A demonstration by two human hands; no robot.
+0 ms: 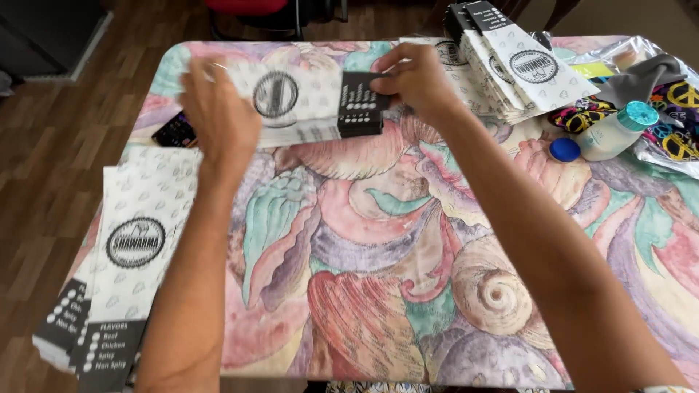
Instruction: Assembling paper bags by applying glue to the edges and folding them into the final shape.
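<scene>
White paper sleeve (306, 102) with black end held flat above desk (378, 240) at 12 o'clock. Left hand (218, 116) grips sleeve's left end, fingers closed on it. Right hand (419, 80) pinches black end. Stack of same sleeves (124, 262) at 8 o'clock; second stack (517, 69) at 1 o'clock; white bottle (615, 131) at 2 o'clock, blue cap (564, 149) just beside.

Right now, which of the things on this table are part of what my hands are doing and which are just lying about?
In hand:
- paper sleeve, held by left hand and right hand
- near stack of sleeves
- far stack of sleeves

Lying about:
- white bottle
- blue cap
- patterned cloth
- dark phone-like thing
</scene>
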